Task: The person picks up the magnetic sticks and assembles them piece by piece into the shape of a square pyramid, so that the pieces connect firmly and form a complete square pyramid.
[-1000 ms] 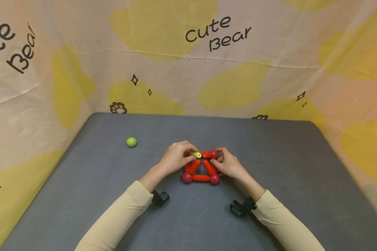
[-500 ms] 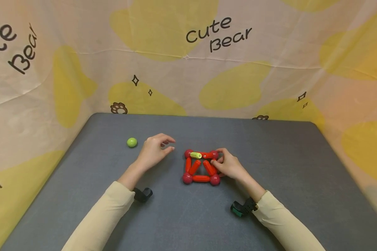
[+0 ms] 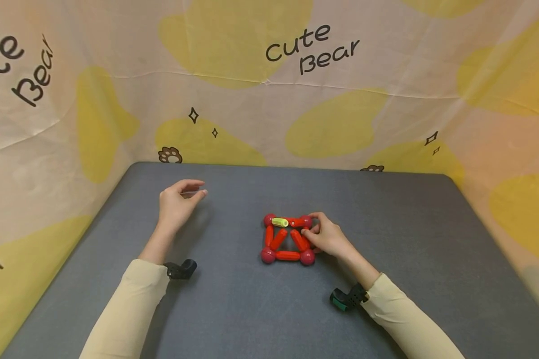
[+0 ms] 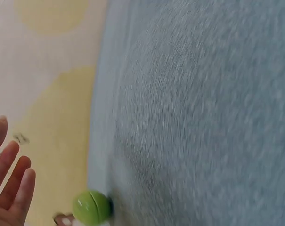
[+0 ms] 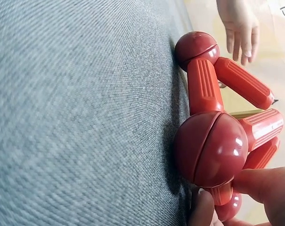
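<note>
A square of red rods with dark red balls at its corners lies on the table. Red rods rise inward from its corners, and a yellow-green rod extends from the far left ball. My right hand pinches the square's right-side red rod, just behind the near right ball. Away to the left, my left hand hovers with loosely bent fingers, holding nothing. A green ball sits on the table near those fingers in the left wrist view; the hand hides it in the head view.
The grey table has rounded far corners. A patterned cloth hangs behind it and along both sides. Each wrist wears a black camera mount, the left mount and the right mount.
My left hand has let go of the yellow-green rod and moved left to the green ball, leaving the rod on the far left ball. The right hand keeps its grip in place.
</note>
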Demonstrator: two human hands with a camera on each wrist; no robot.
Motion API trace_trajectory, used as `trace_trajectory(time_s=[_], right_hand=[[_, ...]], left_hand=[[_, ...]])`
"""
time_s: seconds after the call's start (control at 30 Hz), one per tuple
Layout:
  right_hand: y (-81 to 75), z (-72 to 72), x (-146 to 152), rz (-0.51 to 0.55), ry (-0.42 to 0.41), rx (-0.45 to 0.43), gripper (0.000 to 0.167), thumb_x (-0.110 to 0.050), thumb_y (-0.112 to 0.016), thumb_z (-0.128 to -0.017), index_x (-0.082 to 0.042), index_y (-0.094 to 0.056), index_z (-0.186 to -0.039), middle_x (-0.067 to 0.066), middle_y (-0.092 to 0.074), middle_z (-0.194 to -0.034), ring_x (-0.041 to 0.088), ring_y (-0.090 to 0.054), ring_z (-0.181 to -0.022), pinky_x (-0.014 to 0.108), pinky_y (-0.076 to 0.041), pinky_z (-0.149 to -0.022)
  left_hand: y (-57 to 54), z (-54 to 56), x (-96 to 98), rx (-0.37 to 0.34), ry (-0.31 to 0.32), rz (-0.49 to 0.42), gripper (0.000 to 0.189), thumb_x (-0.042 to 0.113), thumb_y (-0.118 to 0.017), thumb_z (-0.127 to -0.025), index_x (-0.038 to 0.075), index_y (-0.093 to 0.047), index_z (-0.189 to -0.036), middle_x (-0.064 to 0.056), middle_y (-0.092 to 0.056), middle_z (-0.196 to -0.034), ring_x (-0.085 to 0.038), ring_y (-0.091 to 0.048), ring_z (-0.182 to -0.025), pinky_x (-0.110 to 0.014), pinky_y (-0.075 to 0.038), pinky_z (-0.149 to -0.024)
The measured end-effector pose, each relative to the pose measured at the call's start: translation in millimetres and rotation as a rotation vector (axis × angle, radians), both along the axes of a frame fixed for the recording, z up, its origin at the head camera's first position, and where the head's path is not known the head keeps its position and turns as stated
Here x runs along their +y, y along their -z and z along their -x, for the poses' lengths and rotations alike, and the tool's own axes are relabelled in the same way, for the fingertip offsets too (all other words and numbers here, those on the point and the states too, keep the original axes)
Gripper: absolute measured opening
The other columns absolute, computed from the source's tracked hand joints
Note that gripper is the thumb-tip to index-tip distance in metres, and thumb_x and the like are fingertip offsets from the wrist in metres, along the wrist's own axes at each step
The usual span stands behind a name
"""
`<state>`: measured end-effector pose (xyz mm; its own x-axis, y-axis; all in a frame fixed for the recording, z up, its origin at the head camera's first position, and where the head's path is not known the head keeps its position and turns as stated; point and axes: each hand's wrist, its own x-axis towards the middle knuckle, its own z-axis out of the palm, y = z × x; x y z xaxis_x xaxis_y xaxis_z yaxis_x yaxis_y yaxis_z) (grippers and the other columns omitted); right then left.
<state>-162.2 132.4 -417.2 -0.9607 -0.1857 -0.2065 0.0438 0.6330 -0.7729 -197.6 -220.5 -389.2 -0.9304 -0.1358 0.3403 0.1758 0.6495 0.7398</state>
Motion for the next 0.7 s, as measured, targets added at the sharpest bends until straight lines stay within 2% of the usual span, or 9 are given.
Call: trace_trajectory(time_s=[0.13, 0.27, 0.5, 0.7], right_hand=[[0.3, -0.3, 0, 0.006, 0.006, -0.004, 0.051, -0.021, -0.062, -0.087, -0.004, -0.039, -0.13, 0.009, -0.061, -0.082, 0.013, -0.06, -0.052, 0.028, -0.052, -0.05], [1.1, 0.0, 0, 0.01, 0.008, -0.009, 0.051, -0.02, -0.062, -0.087, -0.005, -0.039, -0.13, 0.009, -0.061, -0.082, 0.013, -0.06, -0.053, 0.028, -0.052, -0.05], [1.0, 0.8, 0, 0.013, 0.007, -0.005, 0.051, -0.021, -0.062, -0.087, -0.005, -0.04, -0.13, 0.009, -0.061, -0.082, 0.013, -0.06, -0.053, 0.028, -0.052, -0.05], [0.4, 0.8, 0, 0.005, 0.009, 0.001, 0.051, -0.02, -0.063, -0.086, -0.003, -0.04, -0.129, 0.009, -0.061, -0.081, 0.013, -0.06, -0.052, 0.028, -0.052, -0.05]], left_hand=[[6.3, 2.4, -16.3, -0.073, -0.106, -0.07, 0.032, 0.03, -0.069, -0.082, 0.012, -0.067, -0.109, -0.008, -0.067, -0.105, -0.021, -0.064, -0.096, -0.035, -0.051, -0.082], [13.0, 3.0, -26.6, -0.141, -0.161, -0.087, 0.036, 0.03, -0.068, -0.083, 0.011, -0.065, -0.113, -0.008, -0.066, -0.111, -0.02, -0.062, -0.102, -0.033, -0.049, -0.085], [21.9, 1.7, -36.1, -0.29, -0.176, -0.07, 0.042, 0.032, -0.067, -0.083, 0.011, -0.062, -0.119, -0.009, -0.064, -0.117, -0.024, -0.062, -0.104, -0.026, -0.046, -0.075], [27.0, 3.2, -38.7, -0.346, -0.161, -0.063, 0.043, 0.032, -0.066, -0.084, 0.01, -0.061, -0.121, -0.011, -0.063, -0.116, -0.027, -0.06, -0.105, -0.034, -0.044, -0.081]])
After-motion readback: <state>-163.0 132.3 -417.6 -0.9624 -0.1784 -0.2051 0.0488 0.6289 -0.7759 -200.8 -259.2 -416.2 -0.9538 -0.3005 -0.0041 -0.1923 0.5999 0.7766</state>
